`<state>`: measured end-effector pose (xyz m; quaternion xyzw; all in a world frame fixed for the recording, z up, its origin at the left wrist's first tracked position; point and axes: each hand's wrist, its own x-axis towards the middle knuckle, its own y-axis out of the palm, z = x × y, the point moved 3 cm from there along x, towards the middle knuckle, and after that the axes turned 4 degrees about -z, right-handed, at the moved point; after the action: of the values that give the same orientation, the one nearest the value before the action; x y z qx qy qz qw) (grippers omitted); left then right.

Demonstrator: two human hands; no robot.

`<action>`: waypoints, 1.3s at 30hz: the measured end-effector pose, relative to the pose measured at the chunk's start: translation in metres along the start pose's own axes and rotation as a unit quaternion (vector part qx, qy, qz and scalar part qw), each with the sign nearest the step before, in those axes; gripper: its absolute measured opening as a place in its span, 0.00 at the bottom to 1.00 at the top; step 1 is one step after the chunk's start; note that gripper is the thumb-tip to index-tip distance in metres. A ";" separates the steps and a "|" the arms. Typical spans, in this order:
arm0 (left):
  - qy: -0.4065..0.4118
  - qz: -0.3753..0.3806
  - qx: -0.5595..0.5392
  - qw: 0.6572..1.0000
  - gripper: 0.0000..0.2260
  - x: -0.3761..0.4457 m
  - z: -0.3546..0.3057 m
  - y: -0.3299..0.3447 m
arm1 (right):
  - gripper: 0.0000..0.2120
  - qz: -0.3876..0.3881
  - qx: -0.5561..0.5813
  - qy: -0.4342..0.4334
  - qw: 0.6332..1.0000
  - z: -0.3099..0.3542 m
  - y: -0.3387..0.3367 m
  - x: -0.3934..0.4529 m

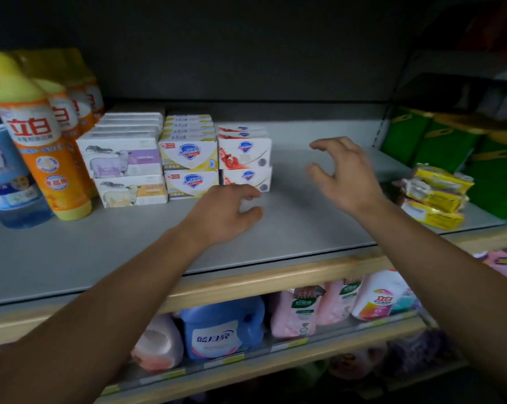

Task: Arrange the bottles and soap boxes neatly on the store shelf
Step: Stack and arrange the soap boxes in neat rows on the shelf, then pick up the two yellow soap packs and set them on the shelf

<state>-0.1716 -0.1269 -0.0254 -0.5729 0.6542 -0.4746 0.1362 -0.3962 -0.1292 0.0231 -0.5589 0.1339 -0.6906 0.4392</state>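
Note:
Soap boxes stand stacked in rows on the grey shelf (pixel 290 217): white boxes with a sheep picture (pixel 124 158), yellow-trimmed boxes (pixel 189 167) and red-trimmed boxes (pixel 245 156). Orange bottles with yellow caps (pixel 42 135) and a blue bottle (pixel 7 182) line the left end. My left hand (pixel 226 211) hovers just in front of the red-trimmed stack, fingers loosely curled, holding nothing. My right hand (pixel 342 173) is raised over the bare shelf to the right of the boxes, fingers spread and bent, empty.
Yellow packets (pixel 436 196) lie piled at the shelf's right end, with green packs (pixel 439 144) behind them. The lower shelf holds a blue jug (pixel 220 330), pink pouches (pixel 299 313) and a white bottle (pixel 377 295). A wooden rail (pixel 261 278) edges the shelf front.

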 end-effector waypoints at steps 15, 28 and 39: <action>-0.023 0.004 -0.201 0.979 0.10 0.063 -0.099 0.104 | 0.34 0.168 -0.234 0.230 0.930 -0.174 -0.087 -0.034; -0.112 0.051 -0.479 0.869 0.06 0.058 -0.104 0.104 | 0.37 0.027 -0.017 0.135 0.990 -0.110 -0.069 -0.044; -0.185 0.063 -0.573 0.796 0.04 0.063 -0.074 0.100 | 0.30 0.038 0.031 0.064 0.997 -0.092 -0.036 -0.056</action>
<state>-0.3067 -0.1587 -0.0420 -0.5809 0.8033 0.1117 -0.0692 -0.4953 -0.0944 -0.0200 -0.4945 0.1610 -0.7115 0.4726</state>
